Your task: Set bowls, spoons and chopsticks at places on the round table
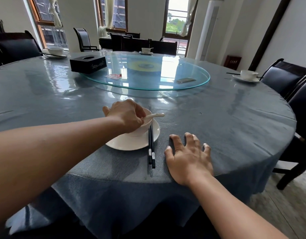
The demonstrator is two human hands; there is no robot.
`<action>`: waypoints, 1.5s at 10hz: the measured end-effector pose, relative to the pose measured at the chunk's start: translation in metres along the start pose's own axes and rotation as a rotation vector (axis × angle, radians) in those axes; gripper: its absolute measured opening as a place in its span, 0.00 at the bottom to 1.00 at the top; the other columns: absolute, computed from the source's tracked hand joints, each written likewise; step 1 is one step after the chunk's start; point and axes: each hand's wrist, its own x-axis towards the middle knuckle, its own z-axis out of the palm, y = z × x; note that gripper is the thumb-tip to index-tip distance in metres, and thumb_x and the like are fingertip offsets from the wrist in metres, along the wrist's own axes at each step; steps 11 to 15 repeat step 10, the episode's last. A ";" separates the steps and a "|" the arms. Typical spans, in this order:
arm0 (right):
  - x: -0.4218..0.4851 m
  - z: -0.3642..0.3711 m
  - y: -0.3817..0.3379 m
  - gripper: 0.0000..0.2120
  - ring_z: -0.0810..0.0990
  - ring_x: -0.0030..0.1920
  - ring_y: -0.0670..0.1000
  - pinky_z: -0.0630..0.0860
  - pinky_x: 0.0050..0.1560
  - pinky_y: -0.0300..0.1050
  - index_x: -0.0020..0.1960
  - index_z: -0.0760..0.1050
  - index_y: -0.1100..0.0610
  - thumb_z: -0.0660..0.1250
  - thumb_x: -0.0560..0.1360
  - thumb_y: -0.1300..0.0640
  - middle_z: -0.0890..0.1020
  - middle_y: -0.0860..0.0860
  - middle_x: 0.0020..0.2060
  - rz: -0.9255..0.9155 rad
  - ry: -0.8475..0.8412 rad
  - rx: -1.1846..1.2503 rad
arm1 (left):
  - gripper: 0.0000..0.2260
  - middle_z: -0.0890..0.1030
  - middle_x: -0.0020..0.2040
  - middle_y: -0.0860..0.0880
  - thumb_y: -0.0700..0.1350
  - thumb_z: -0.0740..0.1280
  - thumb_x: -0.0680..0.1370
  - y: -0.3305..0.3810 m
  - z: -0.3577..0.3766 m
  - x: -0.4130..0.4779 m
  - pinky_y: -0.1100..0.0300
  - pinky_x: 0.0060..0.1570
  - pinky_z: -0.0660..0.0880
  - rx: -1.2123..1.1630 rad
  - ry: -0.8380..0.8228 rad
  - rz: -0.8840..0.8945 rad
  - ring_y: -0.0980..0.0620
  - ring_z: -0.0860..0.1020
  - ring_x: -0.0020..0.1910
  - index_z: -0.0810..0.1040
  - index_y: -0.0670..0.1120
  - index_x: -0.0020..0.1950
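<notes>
As the left hand (126, 116) pinches the spoon (157, 115) over the bowl (146, 125);
best settle it gently; right hand (188, 156), grip released, beside the bowl.

The single view sits at the person's head, at the near edge of the round table (235, 121), and faces forward and down across it toward the glass turntable (188, 83) and the windows (176, 19) beyond. It is close. Both forearms enter from the bottom, the left hand (126, 116) pinching the spoon (157, 115) near centre and the right hand (188, 156) at lower right. The wide lens curves the table's rim.
</notes>
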 end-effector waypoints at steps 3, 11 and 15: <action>-0.001 -0.001 -0.001 0.27 0.45 0.79 0.55 0.41 0.76 0.62 0.77 0.51 0.39 0.42 0.79 0.38 0.51 0.54 0.79 0.003 -0.005 0.008 | 0.05 0.82 0.50 0.55 0.53 0.72 0.73 0.002 -0.003 -0.003 0.51 0.52 0.55 0.033 -0.006 0.009 0.46 0.70 0.62 0.84 0.58 0.47; -0.134 -0.086 -0.009 0.35 0.52 0.78 0.60 0.55 0.74 0.61 0.80 0.45 0.45 0.54 0.79 0.38 0.55 0.57 0.78 0.207 -0.510 0.108 | 0.13 0.78 0.57 0.50 0.54 0.62 0.76 0.008 -0.144 -0.163 0.53 0.53 0.66 0.744 -0.482 -0.084 0.46 0.75 0.59 0.76 0.53 0.59; -0.134 -0.086 -0.009 0.35 0.52 0.78 0.60 0.55 0.74 0.61 0.80 0.45 0.45 0.54 0.79 0.38 0.55 0.57 0.78 0.207 -0.510 0.108 | 0.13 0.78 0.57 0.50 0.54 0.62 0.76 0.008 -0.144 -0.163 0.53 0.53 0.66 0.744 -0.482 -0.084 0.46 0.75 0.59 0.76 0.53 0.59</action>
